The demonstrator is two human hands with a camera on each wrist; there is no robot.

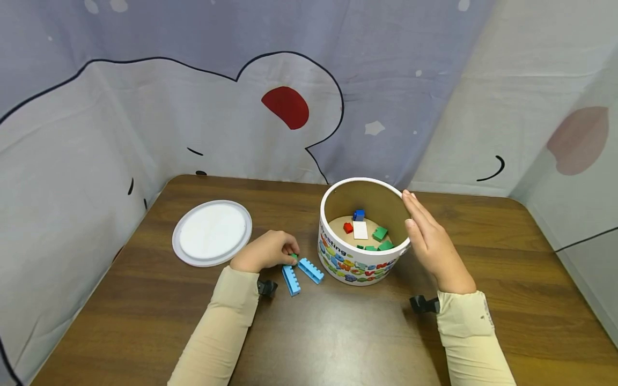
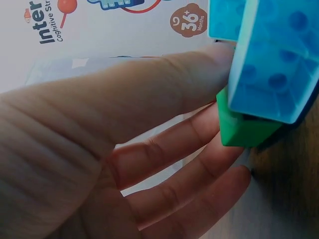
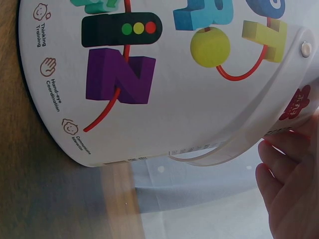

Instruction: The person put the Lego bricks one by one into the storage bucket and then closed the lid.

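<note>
My left hand (image 1: pixel 267 251) pinches a small green building block (image 2: pixel 244 127) between thumb and fingers, low over the table. Right against that block in the left wrist view is a light blue brick (image 2: pixel 276 64). From the head, two long light blue bricks, one nearer (image 1: pixel 291 281) and one to its right (image 1: pixel 311 271), lie beside the hand. My right hand (image 1: pixel 436 246) rests with fairly straight fingers against the right side of a round white bucket (image 1: pixel 359 268) printed with colourful letters. In the right wrist view, those fingers (image 3: pixel 279 164) are near the bucket's handle (image 3: pixel 239 144).
Inside the bucket lie a blue block (image 1: pixel 359 215), a red block (image 1: pixel 348 228), a white flat piece (image 1: pixel 360 230) and several green blocks (image 1: pixel 380 234). A round white lid (image 1: pixel 212 233) lies on the wooden table (image 1: pixel 338 332) at the left. A patterned curtain (image 1: pixel 203 118) hangs behind.
</note>
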